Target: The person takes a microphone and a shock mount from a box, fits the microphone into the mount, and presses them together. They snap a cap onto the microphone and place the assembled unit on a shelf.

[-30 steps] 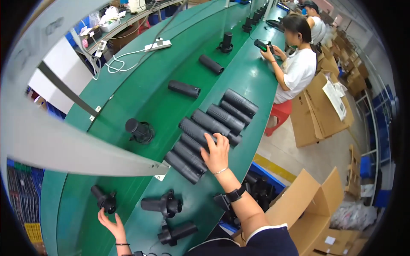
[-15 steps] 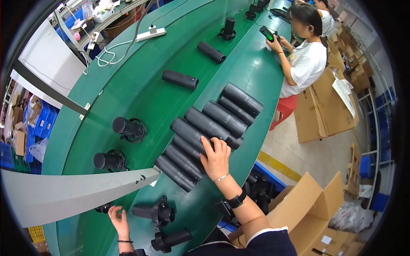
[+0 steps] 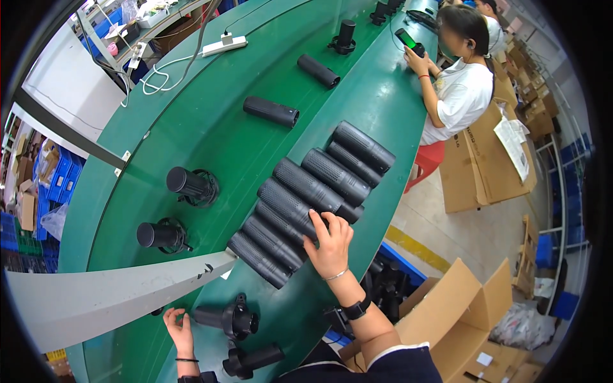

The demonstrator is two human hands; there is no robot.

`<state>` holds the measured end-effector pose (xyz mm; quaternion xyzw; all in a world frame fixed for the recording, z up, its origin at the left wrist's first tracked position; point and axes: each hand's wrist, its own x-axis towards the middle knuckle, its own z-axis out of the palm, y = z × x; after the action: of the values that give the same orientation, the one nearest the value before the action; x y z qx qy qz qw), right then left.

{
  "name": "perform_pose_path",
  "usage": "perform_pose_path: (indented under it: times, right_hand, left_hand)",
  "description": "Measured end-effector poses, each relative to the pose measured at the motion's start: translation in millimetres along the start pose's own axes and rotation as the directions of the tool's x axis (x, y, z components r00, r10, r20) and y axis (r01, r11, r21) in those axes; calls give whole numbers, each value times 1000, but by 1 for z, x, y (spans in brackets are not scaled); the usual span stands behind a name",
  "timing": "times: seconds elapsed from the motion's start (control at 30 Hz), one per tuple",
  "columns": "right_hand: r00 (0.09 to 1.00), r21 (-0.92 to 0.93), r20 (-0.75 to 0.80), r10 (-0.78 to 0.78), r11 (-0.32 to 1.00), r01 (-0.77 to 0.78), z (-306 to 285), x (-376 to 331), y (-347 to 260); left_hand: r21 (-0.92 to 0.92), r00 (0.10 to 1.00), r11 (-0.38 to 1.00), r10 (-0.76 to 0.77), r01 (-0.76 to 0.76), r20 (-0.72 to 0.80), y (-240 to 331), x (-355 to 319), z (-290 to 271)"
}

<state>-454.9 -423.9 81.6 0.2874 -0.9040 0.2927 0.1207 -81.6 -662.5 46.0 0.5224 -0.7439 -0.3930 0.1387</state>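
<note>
From the head view, the right hand (image 3: 329,246) lies spread, fingers apart, on a row of dark mesh-covered cylinders (image 3: 300,204) lying side by side near the front edge of the curved green table (image 3: 211,127). The left hand (image 3: 180,329) sits low at the table's near end, fingers touching a black flanged part (image 3: 227,318); whether it grips is unclear. Another flanged part (image 3: 252,359) lies just below. Two black tubes on round bases (image 3: 191,185) stand further left. Beyond, a seated person (image 3: 456,96) holds a handheld device.
</note>
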Motion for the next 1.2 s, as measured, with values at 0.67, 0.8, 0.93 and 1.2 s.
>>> perform_pose_path:
  times: [0.67,0.8,0.93,1.2]
  right_hand:
    - [1000,127,26,-5,992,2,-5,2,8]
    - [999,137,42,-2,991,-4,-7,4,8]
    - [1000,203,3,20,979,-20,-18,7,10]
    - [951,143,-201,233,968,-207,-22,48,98]
  left_hand:
    - [-522,741,770,97,367,665,164,-46,77]
    - [-530,762,733,24,427,647,160,-45,122]
    - [-472,780,739,-115,481,616,171,-34,156]
    - [-547,773,620,-159,562,614,176,-19,179]
